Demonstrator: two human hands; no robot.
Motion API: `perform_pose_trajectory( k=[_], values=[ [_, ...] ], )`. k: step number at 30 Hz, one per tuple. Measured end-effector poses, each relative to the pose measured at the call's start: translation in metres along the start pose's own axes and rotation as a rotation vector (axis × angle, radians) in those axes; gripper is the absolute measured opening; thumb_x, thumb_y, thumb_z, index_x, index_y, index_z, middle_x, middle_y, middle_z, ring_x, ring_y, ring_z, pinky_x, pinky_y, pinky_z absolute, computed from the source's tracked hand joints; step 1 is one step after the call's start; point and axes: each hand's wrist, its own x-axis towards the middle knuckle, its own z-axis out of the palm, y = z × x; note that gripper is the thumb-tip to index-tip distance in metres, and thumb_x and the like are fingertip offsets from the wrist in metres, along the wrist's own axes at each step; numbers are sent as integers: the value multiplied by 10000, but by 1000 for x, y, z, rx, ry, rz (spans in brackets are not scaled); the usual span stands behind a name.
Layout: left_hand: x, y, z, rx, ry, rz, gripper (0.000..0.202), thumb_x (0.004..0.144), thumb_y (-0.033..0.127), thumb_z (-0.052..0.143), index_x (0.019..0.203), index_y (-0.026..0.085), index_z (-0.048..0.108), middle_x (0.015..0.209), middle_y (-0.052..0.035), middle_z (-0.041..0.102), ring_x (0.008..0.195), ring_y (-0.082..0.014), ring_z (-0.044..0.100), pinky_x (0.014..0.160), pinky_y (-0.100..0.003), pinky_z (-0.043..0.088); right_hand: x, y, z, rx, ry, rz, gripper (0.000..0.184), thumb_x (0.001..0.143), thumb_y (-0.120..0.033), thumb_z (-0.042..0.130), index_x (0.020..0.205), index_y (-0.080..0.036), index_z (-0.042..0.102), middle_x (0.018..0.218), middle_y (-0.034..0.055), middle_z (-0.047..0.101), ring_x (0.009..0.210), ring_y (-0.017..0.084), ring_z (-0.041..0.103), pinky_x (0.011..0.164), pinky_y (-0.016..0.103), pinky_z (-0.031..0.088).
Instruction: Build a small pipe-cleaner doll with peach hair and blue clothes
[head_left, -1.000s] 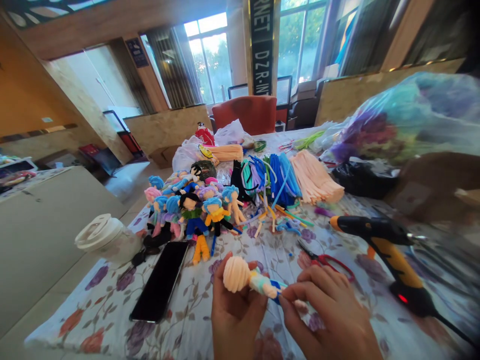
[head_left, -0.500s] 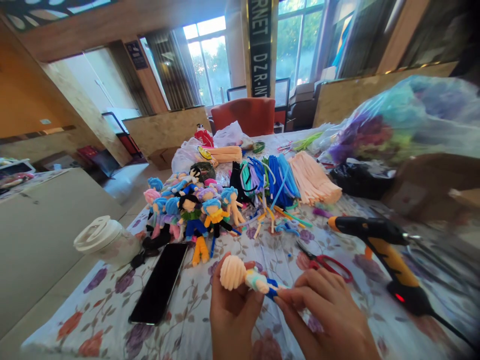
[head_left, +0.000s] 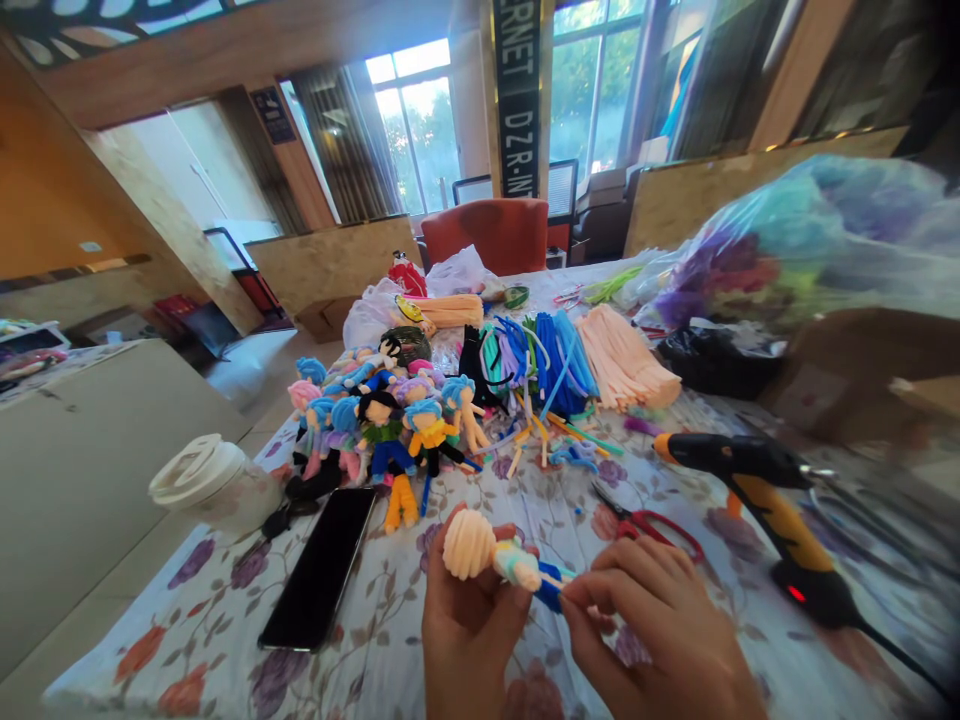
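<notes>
Here left hand (head_left: 469, 630) grips the doll (head_left: 501, 562); right hand (head_left: 660, 635) pinches its hidden lower end.

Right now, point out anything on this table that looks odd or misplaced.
The glue gun lies on the floral cloth with its red light lit, near loose scraps. Left hand and right hand hold the doll normally.

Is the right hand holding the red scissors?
No, the red scissors lie on the tablecloth beyond the right hand, which pinches the small doll held by the left hand.
</notes>
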Motion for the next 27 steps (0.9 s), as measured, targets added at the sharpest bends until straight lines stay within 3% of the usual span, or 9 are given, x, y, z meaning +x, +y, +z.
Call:
perform_pose_trajectory(
  k=[12,19,27],
  values=[
    [1,-2,-1,-33,-3,-43,729,551,168,868,1195,277,546,930,-41,756,756,-202,729,626,-248,566,4,-6,-1,-2,17,19,179,800,-65,592,692,-206,571,630,-27,530,614,141,478,675,294,319],
    [6,-8,-2,-8,12,-14,823,490,184,888,1221,265,517,877,-44,731,692,-203,711,603,-276,563,5,-9,0,19,54,34,160,856,-127,579,746,-217,651,632,-22,551,623,147,486,677,298,322],
    [9,-6,-4,74,16,-55,691,540,194,850,1164,230,556,866,-46,732,692,-195,700,605,-278,550,2,-1,-14,-61,-32,-162,113,848,-145,607,894,-213,685,734,-18,644,656,145,533,748,322,368]
  ],
)
